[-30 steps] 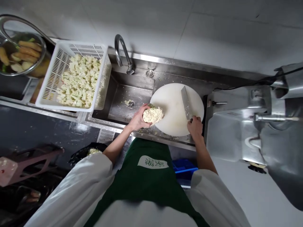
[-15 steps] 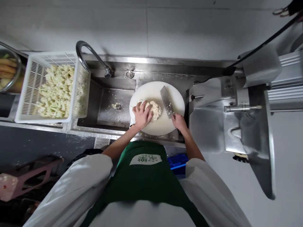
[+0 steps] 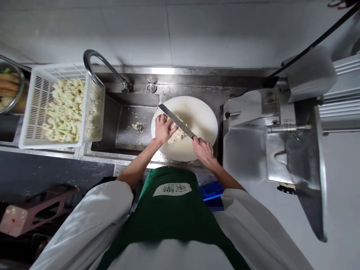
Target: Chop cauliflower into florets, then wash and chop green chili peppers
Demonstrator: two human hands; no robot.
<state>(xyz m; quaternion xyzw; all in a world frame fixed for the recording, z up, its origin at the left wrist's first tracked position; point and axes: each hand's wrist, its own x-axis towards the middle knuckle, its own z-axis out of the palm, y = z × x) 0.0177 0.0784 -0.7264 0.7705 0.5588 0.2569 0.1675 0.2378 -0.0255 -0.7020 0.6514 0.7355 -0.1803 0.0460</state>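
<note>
A pale cauliflower head (image 3: 176,135) lies on the round white cutting board (image 3: 201,112). My left hand (image 3: 163,129) grips its left side, with the thumb stretched toward the blade. In my right hand (image 3: 203,150) is the handle of a cleaver (image 3: 177,122), its blade slanting up and left across the cauliflower, close to the left fingers. Whether the edge touches the cauliflower cannot be made out.
Left of the board is a steel sink (image 3: 126,129) with scraps by its drain, under a curved faucet (image 3: 105,65). A white basket (image 3: 94,112) holds cauliflower florets. On the right stands a metal slicing machine (image 3: 244,150).
The cleaver has swung left from the right part of the board to over the cauliflower, and my right hand has moved left with it. My left hand has shifted slightly left.
</note>
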